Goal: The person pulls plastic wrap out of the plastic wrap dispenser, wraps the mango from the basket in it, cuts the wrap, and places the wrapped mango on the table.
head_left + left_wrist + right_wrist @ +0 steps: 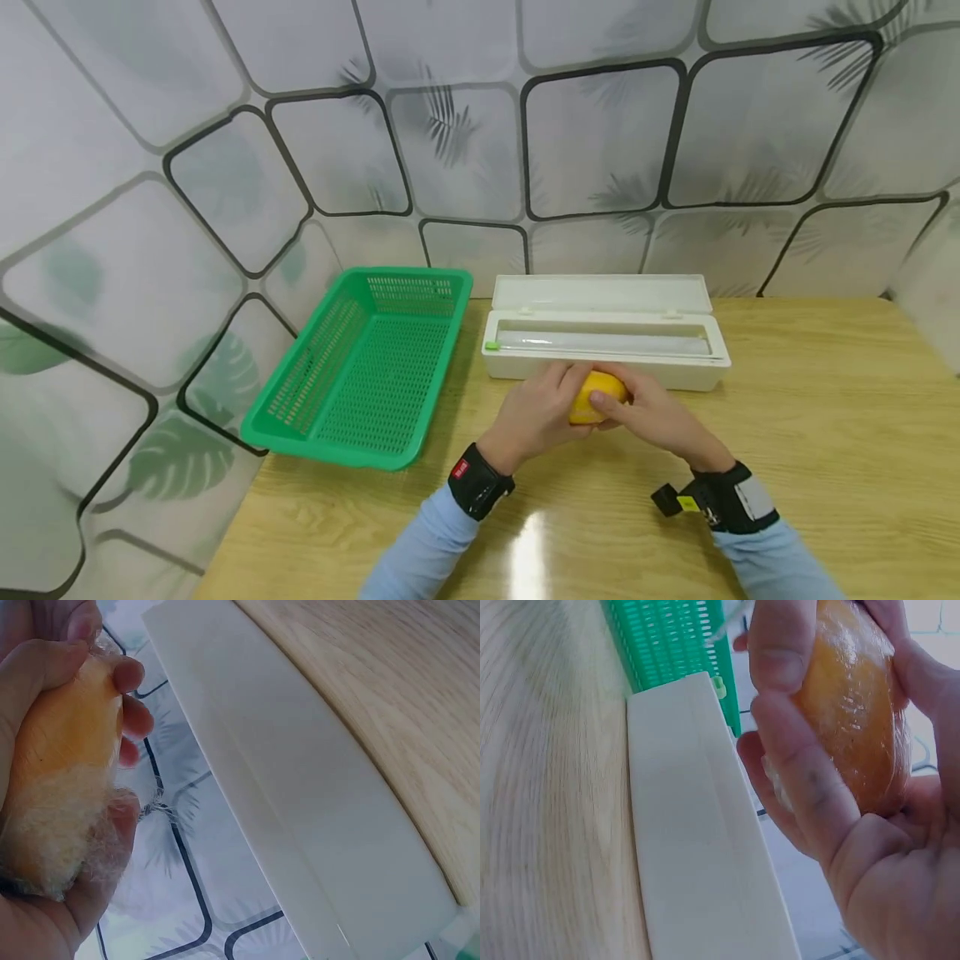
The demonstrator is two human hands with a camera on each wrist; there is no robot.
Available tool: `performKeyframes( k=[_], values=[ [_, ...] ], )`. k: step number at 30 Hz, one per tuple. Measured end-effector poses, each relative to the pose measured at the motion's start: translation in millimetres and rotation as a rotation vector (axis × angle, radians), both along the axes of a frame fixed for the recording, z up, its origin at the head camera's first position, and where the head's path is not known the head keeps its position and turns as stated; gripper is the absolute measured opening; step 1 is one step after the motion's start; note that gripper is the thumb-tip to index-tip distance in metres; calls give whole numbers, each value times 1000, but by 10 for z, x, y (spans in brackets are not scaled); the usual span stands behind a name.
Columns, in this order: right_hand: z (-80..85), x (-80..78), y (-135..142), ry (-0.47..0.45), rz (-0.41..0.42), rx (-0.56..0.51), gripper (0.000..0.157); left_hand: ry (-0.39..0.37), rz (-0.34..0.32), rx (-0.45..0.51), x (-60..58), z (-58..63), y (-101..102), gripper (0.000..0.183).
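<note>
Both hands hold a yellow-orange fruit point(597, 397) between them, just in front of the white cling film box. Clear cling film point(56, 832) covers the fruit, bunched and wrinkled at one end in the left wrist view. My left hand point(534, 414) grips it from the left side, fingers curled round it. On the other side, my right hand point(658, 418) holds it with the thumb on its near face. In the right wrist view the wrapped fruit point(855, 712) looks smooth and shiny. Which exact kind of fruit it is, I cannot tell.
The cling film box point(600, 367) stands at the back of the wooden table point(817, 450), its lid point(600, 293) raised and a film roll point(600, 341) inside. A green slider point(491, 345) sits at its left end. Further left lies a green plastic basket point(435, 400).
</note>
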State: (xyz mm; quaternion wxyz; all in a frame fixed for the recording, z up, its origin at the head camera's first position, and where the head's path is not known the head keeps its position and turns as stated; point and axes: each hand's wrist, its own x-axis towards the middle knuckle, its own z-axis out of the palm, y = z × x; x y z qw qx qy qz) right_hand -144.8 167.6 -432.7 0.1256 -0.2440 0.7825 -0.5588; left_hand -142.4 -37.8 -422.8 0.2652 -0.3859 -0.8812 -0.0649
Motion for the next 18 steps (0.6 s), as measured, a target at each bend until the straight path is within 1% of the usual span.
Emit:
performKeyframes(
  k=[3,6,8,10,12,15,18],
  values=[
    [17,21,-49,53,-61,51,44,24,5,19,2,-12,-28,73],
    [48,50,-75,107,-123,98,45,-10,2,25,-16,-2,-41,78],
    [71,73,-89,128,-154,114,50,-97,-8,37,-25,33,-55,87],
    [92,98,-99,154,-172,121,55,-212,-26,68,-31,78,-77,95],
    [107,124,-115,208,-176,130,60,-330,-41,104,-34,121,-108,98],
    [120,151,-138,356,-141,132,64,-484,-73,136,-49,155,-161,100],
    [122,162,-164,534,-90,140,69,-633,-138,147,-90,140,-206,105]
  ],
)
